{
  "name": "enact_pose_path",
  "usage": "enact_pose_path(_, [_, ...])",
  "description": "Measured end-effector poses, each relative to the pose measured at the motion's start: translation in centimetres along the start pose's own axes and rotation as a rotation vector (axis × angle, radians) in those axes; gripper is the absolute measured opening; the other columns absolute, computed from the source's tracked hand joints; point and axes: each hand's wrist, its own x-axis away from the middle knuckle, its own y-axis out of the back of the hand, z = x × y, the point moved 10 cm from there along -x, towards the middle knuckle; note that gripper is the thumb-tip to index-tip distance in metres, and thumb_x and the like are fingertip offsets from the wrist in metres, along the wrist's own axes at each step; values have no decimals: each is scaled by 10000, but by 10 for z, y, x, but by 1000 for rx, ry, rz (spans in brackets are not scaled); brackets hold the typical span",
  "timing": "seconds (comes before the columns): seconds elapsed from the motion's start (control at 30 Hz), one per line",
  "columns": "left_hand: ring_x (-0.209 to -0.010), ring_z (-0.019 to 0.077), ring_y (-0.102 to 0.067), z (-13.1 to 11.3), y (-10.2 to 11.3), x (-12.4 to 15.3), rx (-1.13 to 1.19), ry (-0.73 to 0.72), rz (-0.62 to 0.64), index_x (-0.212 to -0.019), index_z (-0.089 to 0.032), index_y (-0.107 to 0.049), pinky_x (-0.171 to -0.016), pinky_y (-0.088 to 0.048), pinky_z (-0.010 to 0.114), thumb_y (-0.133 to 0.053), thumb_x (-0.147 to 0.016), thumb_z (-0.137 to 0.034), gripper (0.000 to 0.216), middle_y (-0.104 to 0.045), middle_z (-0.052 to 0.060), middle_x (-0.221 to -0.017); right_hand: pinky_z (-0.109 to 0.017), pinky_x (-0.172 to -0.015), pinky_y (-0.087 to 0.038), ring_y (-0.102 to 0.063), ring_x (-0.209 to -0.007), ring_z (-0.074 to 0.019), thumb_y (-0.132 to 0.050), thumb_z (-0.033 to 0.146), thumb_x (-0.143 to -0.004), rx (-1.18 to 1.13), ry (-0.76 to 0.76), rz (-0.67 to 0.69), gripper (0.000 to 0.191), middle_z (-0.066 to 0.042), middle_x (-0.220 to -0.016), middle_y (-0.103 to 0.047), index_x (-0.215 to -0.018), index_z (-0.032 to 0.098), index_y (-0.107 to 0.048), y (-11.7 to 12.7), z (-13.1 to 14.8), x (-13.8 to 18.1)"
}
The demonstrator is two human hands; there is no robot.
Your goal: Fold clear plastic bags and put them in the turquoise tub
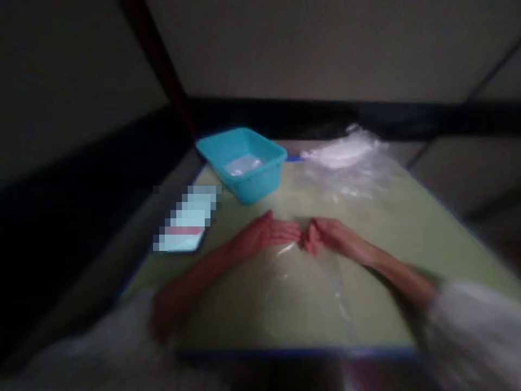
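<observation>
A transparent plastic bag or sheet [303, 293] lies flat on the table in front of me, its outline faint. My left hand [268, 233] rests at its far edge with fingers stretched out and held together, pointing right. Beside those fingertips is my right hand [323, 234], its fingers curled in a pinch at the same far edge of the plastic. Blur hides exactly how much of the plastic the right fingers have between them. The fingertips of both hands nearly meet.
A turquoise plastic basin [262, 182] with some transparent plastic inside stands at the back left. To its right lies a heap of crumpled transparent plastic [350, 155]. A pixelated, bright flat object [187, 220] sits near the left edge of the yellowish, blue-edged table [411, 228].
</observation>
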Motion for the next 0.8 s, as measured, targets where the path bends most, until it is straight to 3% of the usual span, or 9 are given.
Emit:
enact_pose_path(0.13, [-1175, 283, -534, -19, -15, 4, 22, -98, 29, -1122, -54, -634, -1076, -235, 439, -308, -959, -472, 554, -639, 153, -1173, -340, -697, -446, -570, -647, -158, -429, 464, -936, -13, 15, -34, 427, -21, -613, -593, -681, 154, -575, 1, 7, 3])
enact_pose_path(0.4, [-1194, 305, -516, -10, -9, 2, -60, -57, 17, -1142, -62, -618, -1076, -217, 466, -321, -924, -565, 623, -624, 183, -1186, -357, -727, -453, -576, -671, -167, -430, 496, -926, 74, -24, -43, 453, -31, -619, -602, -661, 158, -574, 0, 9, 4])
enact_pose_path(0.5, [-1150, 299, -550, -10, -8, 2, -72, -53, 6, -1103, -65, -639, -1067, -237, 455, -387, -911, -549, 579, -649, 178, -1141, -346, -708, -454, -576, -674, -163, -434, 504, -923, 110, -23, 13, 473, -39, -629, -605, -651, 148, -586, -7, 11, 4])
enact_pose_path(0.8, [-1194, 303, -515, -9, -12, 4, -90, -36, 47, -1152, -49, -606, -1075, -216, 456, -341, -930, -536, 597, -614, 198, -1194, -333, -682, -467, -582, -645, -157, -416, 483, -939, 145, -47, 51, 472, -39, -623, -614, -665, 141, -590, -14, 14, 8])
